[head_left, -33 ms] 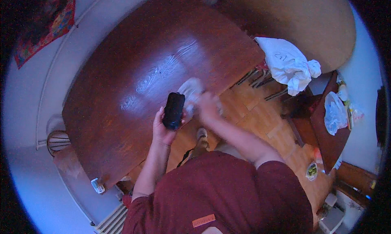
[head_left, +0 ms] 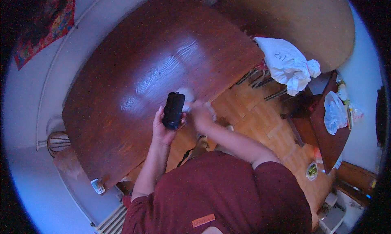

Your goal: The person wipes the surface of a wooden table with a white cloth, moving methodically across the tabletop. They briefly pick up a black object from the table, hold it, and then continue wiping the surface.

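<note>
A black smartphone [head_left: 173,110] lies upright in my left hand [head_left: 162,133], the fingers wrapped round its lower part. Its screen is dark. Close beside it on the right, my right hand [head_left: 200,116] is smeared by motion over the near edge of the dark brown wooden table [head_left: 122,77]. A whitish cloth [head_left: 186,96] shows on both sides of that hand, partly behind the phone, and appears gripped in it. The right fingers are too blurred to make out singly.
A white knotted bag [head_left: 290,67] rests on a chair at the table's right end, before a big round tan board [head_left: 309,22]. Farther right stands a cabinet [head_left: 326,128] with a clear plastic bag [head_left: 335,113] on it. A small white box [head_left: 97,186] sits at the table's left corner.
My right hand has moved slightly nearer to me and to the left, and the whitish cloth has shifted with it. The phone in my left hand has stayed nearly still.
</note>
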Demonstrator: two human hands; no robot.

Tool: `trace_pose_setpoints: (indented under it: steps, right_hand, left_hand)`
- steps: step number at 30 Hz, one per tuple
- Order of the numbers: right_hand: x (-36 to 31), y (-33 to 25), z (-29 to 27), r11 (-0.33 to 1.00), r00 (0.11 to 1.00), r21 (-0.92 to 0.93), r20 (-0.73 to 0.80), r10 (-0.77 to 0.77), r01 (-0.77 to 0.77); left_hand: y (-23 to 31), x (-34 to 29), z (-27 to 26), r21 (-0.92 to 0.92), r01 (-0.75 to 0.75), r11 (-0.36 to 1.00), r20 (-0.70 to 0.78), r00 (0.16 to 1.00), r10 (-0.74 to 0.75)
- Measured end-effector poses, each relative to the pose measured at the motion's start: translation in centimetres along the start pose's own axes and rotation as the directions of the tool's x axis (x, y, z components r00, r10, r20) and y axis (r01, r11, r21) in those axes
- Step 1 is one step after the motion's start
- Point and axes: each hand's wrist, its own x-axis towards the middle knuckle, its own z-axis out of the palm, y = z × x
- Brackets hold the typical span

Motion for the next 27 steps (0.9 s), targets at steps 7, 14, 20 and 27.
trace_pose_setpoints:
  steps: [7,14,20,27]
  right_hand:
    - [2.7,0.9,-9.2,0.884,0.964,-0.385,0.114,-0.24,0.265]
    - [6.1,7.5,-15.9,0.903,0.96,-0.366,-0.24,0.141,-0.224]
    - [0.0,0.0,-2.6,0.997,0.999,0.069,0.027,-0.026,0.024]
    - [5.3,8.1,-11.1,0.915,0.993,-0.4,-0.072,-0.097,0.06]
  left_hand:
    - [0.7,-0.8,2.6,0.121,-0.032,0.992,-0.088,0.995,0.043]
    - [0.3,-1.1,2.7,0.178,-0.006,0.984,-0.018,1.0,0.009]
    - [-0.1,-1.5,3.0,0.153,0.01,0.988,-0.064,0.998,-0.001]
    - [-0.1,-2.4,0.0,0.165,-0.013,0.986,-0.123,0.992,0.034]
